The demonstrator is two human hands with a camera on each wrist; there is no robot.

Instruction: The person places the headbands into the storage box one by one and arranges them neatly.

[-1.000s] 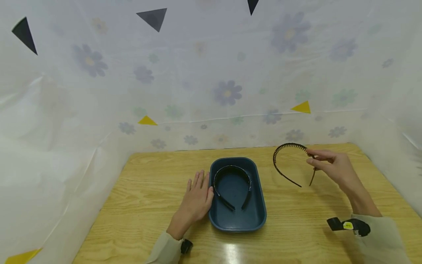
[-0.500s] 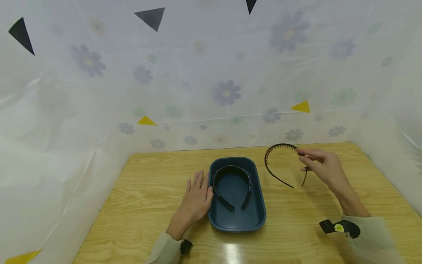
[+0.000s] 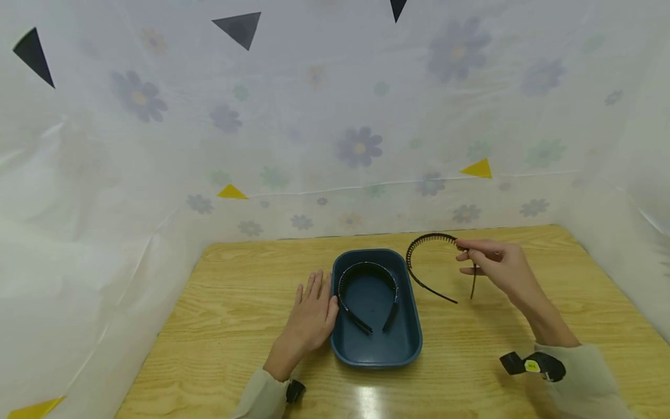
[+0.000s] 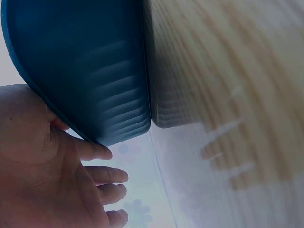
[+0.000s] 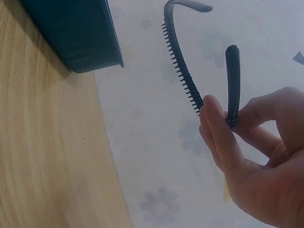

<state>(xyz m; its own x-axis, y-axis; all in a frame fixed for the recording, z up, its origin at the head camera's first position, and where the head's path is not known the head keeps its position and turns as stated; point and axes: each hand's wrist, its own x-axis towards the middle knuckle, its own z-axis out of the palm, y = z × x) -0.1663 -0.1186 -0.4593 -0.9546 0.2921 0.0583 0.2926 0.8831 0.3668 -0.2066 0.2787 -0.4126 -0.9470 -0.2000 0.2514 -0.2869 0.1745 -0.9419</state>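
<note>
My right hand (image 3: 499, 267) pinches a thin black toothed headband (image 3: 433, 235) near one end of its arch, above the table to the right of the tray. In the right wrist view, the teeth of the headband (image 5: 183, 66) line its inner edge, and thumb and fingers grip it from both sides. A dark blue tray (image 3: 377, 355) stands mid-table. Inside it lies a wider black headband (image 3: 396, 288), its ends toward me. My left hand (image 3: 310, 317) rests with straight fingers along the tray's left side; in the left wrist view its thumb and a finger touch the tray wall (image 4: 114, 90).
The wooden table (image 3: 235, 308) reaches back to a pale flower-patterned sheet (image 3: 314, 116), with similar sheeting at both sides. Black and yellow triangles are stuck on it. Bands with small black devices (image 3: 534, 365) sit at both wrists.
My right hand has carried the toothed headband leftward and slightly down, so its arch now comes up to the tray's right rim. The left hand and tray have stayed put.
</note>
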